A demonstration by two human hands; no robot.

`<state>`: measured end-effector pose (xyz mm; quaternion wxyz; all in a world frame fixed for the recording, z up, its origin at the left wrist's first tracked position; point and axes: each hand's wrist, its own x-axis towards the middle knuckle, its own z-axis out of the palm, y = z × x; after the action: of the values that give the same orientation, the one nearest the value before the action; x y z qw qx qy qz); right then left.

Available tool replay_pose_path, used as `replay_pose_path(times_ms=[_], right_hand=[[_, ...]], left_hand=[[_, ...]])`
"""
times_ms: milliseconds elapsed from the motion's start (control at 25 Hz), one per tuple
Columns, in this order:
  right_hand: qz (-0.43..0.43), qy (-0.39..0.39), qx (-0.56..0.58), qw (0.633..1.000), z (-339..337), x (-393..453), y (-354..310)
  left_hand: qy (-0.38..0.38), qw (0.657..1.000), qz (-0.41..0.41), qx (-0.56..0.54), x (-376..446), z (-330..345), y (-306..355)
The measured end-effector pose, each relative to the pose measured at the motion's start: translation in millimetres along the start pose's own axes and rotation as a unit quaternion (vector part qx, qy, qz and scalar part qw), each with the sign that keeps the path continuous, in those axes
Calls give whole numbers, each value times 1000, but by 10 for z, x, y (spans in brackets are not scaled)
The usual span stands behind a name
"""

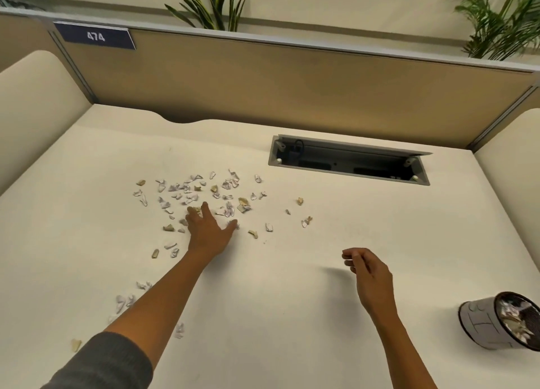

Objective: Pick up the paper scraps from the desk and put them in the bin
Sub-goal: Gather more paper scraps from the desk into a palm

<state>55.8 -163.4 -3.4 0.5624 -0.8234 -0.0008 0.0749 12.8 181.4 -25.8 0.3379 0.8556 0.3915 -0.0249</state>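
Observation:
Several small white and tan paper scraps (pixel 201 195) lie scattered over the left middle of the cream desk (pixel 277 286). More scraps (pixel 124 301) lie beside my left forearm. My left hand (pixel 206 228) lies flat among the scraps, fingers spread, thumb touching a white scrap (pixel 235 223). My right hand (pixel 366 270) hovers over bare desk to the right, its fingers loosely curled with nothing in them. A small grey bin (pixel 482 324) with a dark rim stands at the right edge and holds several scraps.
An open cable hatch (pixel 349 160) is sunk into the desk at the back right. A tan partition (pixel 292 87) with a "474" label (pixel 95 36) closes off the back. Cream side panels flank the desk. Plants stand behind the partition.

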Motion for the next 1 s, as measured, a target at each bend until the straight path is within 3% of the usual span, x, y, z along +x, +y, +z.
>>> replay_pose_path(times_ms=[200,320,480,800,1000], right_hand=[[-1,-22,-25,999,259,66,-93],[-17,-49,-49,997,426,181,-188],[-52,-75,-87,992,660,449,-295],[-69,-147,-228,960,1158,1075,-454],[-76,-230,-276,930,1530,923,-397]], left_hand=[[-37,996,84,-7,91,121,198],[-61,983,156,74,139,155,245],[-23,971,201,128,159,119,234],[-25,974,190,122,150,-75,132],[6,989,146,31,157,-194,55]])
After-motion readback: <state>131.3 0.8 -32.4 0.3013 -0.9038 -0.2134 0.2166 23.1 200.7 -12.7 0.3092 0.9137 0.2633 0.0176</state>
